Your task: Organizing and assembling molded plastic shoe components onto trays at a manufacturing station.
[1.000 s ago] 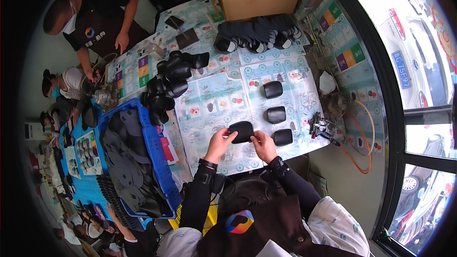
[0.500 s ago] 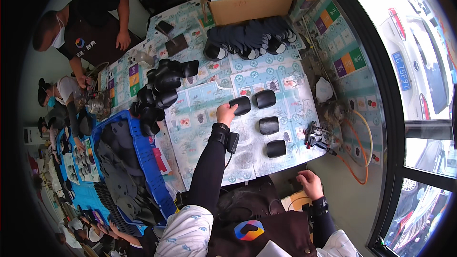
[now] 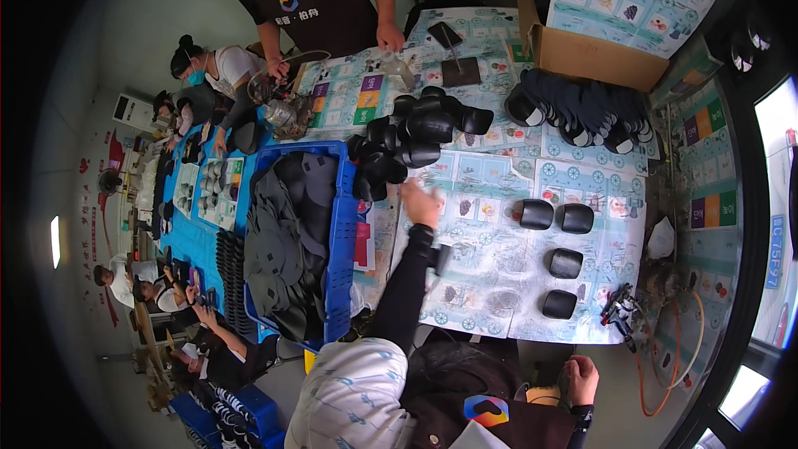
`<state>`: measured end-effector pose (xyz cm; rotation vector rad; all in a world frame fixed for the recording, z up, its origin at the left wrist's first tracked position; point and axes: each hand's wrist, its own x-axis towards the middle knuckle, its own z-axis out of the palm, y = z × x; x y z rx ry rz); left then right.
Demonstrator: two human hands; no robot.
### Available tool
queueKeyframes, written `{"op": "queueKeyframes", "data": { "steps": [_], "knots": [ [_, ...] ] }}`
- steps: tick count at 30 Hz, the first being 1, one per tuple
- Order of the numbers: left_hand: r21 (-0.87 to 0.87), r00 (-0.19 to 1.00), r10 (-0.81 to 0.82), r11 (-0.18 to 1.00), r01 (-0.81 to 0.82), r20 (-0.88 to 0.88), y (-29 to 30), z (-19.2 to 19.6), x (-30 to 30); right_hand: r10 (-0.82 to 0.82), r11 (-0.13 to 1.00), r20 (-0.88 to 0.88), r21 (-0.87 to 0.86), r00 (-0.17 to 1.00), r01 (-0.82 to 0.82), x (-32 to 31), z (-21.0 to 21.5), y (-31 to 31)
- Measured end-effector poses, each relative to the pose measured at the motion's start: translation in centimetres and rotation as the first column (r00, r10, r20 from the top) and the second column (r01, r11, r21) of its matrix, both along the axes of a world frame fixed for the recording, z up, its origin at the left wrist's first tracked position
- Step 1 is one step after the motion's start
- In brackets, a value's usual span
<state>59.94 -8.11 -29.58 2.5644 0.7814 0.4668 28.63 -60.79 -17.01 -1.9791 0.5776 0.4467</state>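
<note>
My left hand [image 3: 421, 204] reaches over the table, smeared by motion, beside a heap of glossy black curved caps [image 3: 430, 126]. I make out nothing held in it, and its fingers are too blurred to read. To its right lie several black rounded-square caps, apart from each other: one [image 3: 537, 214] next to another [image 3: 577, 218], with a third [image 3: 565, 263] and a further one [image 3: 559, 304] nearer me. My right hand [image 3: 582, 380] is curled closed off the table's front edge, with no object visible in it.
A blue crate [image 3: 341, 249] of dark grey sheet pieces stands left. A spray gun [image 3: 619, 312] with an orange hose lies at the right edge. Dark layered pieces [image 3: 573, 108] line the back, before a cardboard box [image 3: 594, 58]. A masked co-worker [image 3: 332, 8] stands across the table.
My left hand has let go of the cap beside the other upper one and swung left to the heap. My view has turned left. My right hand stays off the table's front edge.
</note>
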Motion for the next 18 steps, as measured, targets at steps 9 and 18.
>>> {"op": "queueKeyframes", "data": {
  "steps": [9,18],
  "knots": [
    [0.497,0.967,-0.042,0.852,0.166,-0.251,17.3,1.8,-1.8,0.188,0.975,0.032,-0.125,0.982,-0.183,2.2,2.5,3.0],
    [-0.163,0.892,-0.401,0.914,0.372,-0.208,8.9,13.2,-12.8,0.279,0.960,0.143,-0.028,0.950,-0.278,5.1,5.1,10.1]
  ]
}}
